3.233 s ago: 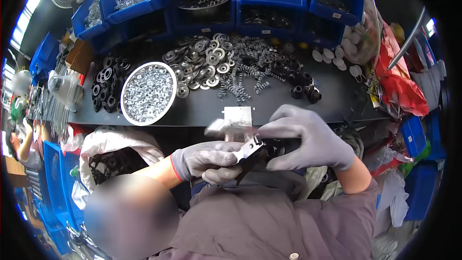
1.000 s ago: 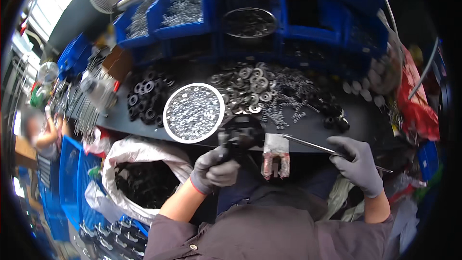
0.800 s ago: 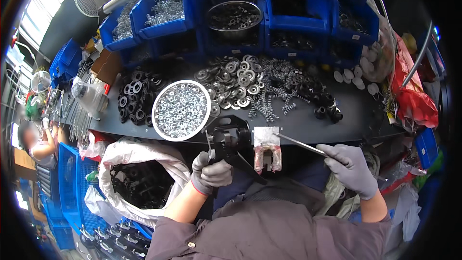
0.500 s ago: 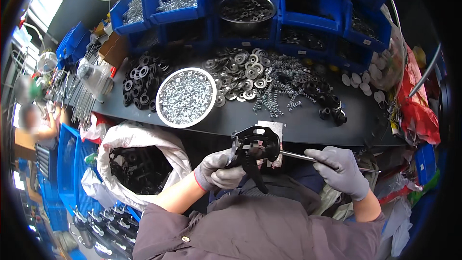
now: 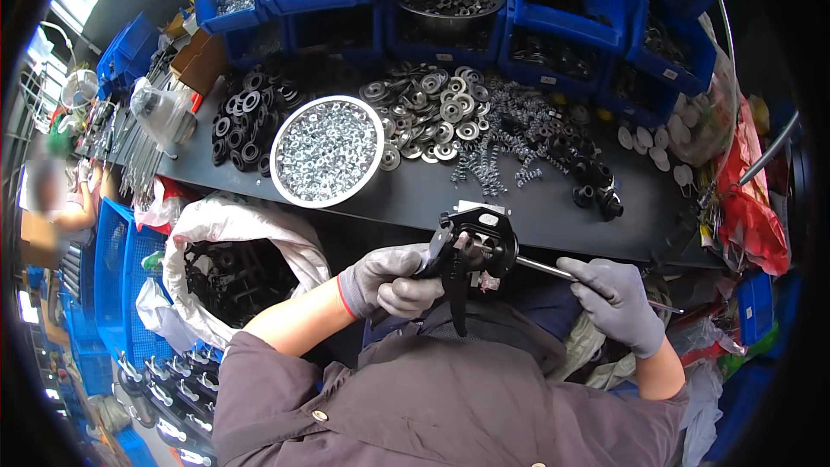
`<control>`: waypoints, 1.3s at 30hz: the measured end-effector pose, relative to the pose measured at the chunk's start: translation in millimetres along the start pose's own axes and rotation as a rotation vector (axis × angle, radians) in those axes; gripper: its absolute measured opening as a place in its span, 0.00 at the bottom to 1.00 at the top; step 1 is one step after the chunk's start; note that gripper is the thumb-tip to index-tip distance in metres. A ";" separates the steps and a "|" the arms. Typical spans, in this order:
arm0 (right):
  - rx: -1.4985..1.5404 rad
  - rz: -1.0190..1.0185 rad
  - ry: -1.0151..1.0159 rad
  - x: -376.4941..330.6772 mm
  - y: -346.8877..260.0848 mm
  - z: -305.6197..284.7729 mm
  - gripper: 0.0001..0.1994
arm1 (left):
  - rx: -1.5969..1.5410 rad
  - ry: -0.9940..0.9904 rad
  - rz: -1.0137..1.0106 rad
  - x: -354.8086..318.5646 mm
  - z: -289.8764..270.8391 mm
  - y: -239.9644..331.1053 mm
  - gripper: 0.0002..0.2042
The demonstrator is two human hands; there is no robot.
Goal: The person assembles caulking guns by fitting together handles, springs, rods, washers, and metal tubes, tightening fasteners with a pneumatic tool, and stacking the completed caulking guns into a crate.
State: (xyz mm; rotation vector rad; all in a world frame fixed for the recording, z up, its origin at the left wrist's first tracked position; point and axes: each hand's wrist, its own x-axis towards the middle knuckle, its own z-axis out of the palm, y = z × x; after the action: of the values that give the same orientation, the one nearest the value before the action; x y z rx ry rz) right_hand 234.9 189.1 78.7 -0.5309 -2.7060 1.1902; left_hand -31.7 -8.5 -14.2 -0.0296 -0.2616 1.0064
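Both my hands wear grey gloves. My left hand (image 5: 391, 282) is closed around the grip end of a black caulking gun body (image 5: 494, 246), with its dark trigger hanging down. A thin metal rod (image 5: 545, 269) runs out of the body's right side. My right hand (image 5: 616, 304) pinches this rod between thumb and fingers, and the rod's far end shows beyond the hand. The gun is held in front of my lap, at the bench's near edge. A small pale metal plate (image 5: 484, 207) shows just behind it.
On the dark bench (image 5: 406, 201) stand a white-rimmed bowl of nuts (image 5: 327, 151), black rings (image 5: 246, 125), metal discs (image 5: 450, 112) and springs (image 5: 488, 164). Blue bins (image 5: 566, 22) line the back. A white sack of black parts (image 5: 233, 216) is at left. Another person (image 5: 73, 199) sits far left.
The gun body has shifted slightly right and up, and its trigger hangs straighter down. Both hands keep their hold. My view has tilted a little, shifting the bench.
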 end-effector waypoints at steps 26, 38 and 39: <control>0.060 -0.031 -0.027 -17.6 11.7 27.7 0.16 | 0.015 -0.075 -0.203 0.5 -12.9 3.7 0.33; 0.151 -0.016 0.066 -29.7 8.6 51.2 0.15 | 0.533 0.124 -0.129 -4.2 33.6 6.0 0.32; 0.169 0.011 0.084 -30.5 11.4 48.9 0.14 | 0.563 0.161 -0.120 -5.8 42.3 4.9 0.32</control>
State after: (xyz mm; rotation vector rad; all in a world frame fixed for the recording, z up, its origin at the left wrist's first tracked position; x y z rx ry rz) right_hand 253.3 151.4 37.6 -0.5585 -2.5068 1.3521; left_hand -48.4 -14.8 24.8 0.4111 0.1709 0.9232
